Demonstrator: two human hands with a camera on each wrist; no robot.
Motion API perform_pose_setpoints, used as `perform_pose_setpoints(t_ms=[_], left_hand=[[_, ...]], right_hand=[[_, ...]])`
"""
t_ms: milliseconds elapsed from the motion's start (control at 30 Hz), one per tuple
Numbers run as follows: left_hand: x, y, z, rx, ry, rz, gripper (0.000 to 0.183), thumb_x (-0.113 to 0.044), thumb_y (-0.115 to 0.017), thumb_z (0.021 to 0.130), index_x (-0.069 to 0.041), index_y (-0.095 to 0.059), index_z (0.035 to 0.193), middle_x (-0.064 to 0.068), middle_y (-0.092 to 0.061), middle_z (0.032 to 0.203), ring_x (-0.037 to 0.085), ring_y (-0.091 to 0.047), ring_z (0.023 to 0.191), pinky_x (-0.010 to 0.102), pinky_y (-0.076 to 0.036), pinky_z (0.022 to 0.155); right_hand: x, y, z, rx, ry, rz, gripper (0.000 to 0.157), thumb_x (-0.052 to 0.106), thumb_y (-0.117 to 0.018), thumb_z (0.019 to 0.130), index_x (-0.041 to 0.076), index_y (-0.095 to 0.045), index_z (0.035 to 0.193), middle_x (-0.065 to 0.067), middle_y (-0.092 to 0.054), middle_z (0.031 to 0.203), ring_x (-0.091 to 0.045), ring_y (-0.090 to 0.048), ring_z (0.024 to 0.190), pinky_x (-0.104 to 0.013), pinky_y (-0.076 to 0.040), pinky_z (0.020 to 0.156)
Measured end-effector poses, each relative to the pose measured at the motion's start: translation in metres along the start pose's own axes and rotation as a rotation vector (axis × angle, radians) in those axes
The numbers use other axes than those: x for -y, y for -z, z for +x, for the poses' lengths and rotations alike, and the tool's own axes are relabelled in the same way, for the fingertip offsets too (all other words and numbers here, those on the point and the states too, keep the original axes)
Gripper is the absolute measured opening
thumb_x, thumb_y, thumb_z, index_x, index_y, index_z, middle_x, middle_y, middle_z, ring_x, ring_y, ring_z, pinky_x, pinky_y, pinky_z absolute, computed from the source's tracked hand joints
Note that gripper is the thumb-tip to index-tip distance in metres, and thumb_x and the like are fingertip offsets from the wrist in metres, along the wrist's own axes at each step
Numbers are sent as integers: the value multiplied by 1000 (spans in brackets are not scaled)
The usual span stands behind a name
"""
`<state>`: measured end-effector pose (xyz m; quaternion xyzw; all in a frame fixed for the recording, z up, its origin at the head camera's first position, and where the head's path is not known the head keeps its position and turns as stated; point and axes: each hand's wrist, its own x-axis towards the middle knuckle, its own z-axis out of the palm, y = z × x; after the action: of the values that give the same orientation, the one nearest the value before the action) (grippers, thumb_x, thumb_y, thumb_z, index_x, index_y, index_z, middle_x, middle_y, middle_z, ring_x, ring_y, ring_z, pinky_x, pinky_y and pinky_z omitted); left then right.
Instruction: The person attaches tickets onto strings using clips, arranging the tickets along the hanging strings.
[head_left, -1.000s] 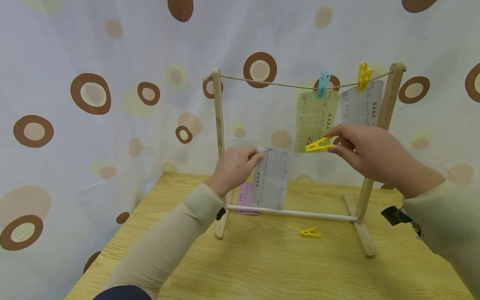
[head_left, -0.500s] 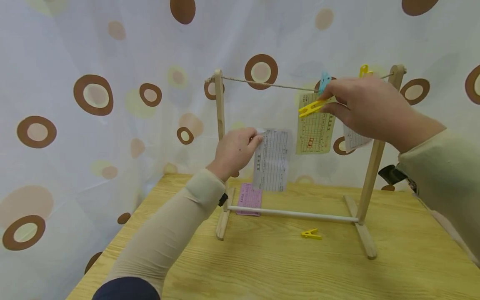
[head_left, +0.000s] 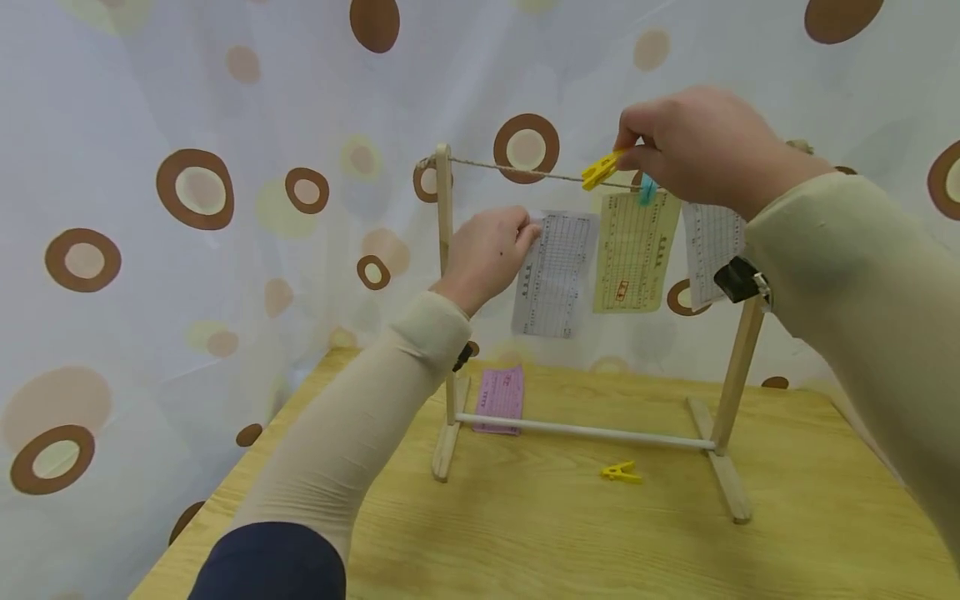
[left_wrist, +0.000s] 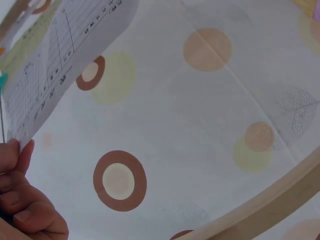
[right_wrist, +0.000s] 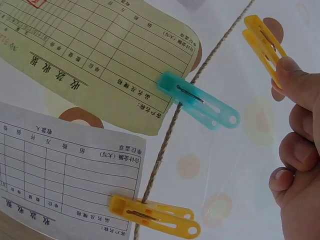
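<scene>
My left hand [head_left: 491, 250] pinches a white printed receipt slip [head_left: 557, 279] by its top left corner; the slip hangs below the twine [head_left: 517, 171]. Up at the twine, my right hand [head_left: 701, 150] pinches a yellow clothespin [head_left: 602, 170] between thumb and forefinger, its tip pointing left. A yellow-green slip [head_left: 636, 258] hangs close by, fixed to the twine with a teal clothespin [right_wrist: 197, 100]. Beside it another white slip [head_left: 712, 250] hangs from a second yellow clothespin [right_wrist: 155, 215], which the right hand hides in the head view.
The twine runs between two wooden posts [head_left: 731, 392] joined by a white rod [head_left: 585, 430] low down. A pink slip [head_left: 501, 400] lies on the wooden table [head_left: 540, 533] behind the rod. A loose yellow clothespin [head_left: 621, 472] lies in front of it. A patterned curtain [head_left: 285, 100] hangs behind.
Both hands have risen, the left with the white slip and the right with the yellow clothespin. The right hand has also shifted left, bringing the clothespin up to the twine.
</scene>
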<state>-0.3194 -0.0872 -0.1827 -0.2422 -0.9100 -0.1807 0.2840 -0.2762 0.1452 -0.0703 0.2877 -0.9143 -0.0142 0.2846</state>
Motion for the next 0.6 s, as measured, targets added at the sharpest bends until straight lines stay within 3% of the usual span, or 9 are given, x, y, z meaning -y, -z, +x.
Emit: perform_pose_setpoints(t_ms=[300,600], left_hand=[[-1,5,18,13,36,24,28,-36,-49,108,-15,-60,93,-1,-58,80,14,-53,72,28,-41,64],[0,1,20,12,44,14,27,-37,-49,108,-16,-61,96,-2,-58,82,13,-53,72,28,-41,63]], right_hand=[[-1,-1,23,112,-73,-21,16,22,-59,104,8,-67,107,-15,-71,97,-24,-63,67,-42,-44,65],[2,-11,30,190,-98,-27,17,24,-59,104,10,-67,109,-14,-70,99,-26,-58,67,-42,-44,65]])
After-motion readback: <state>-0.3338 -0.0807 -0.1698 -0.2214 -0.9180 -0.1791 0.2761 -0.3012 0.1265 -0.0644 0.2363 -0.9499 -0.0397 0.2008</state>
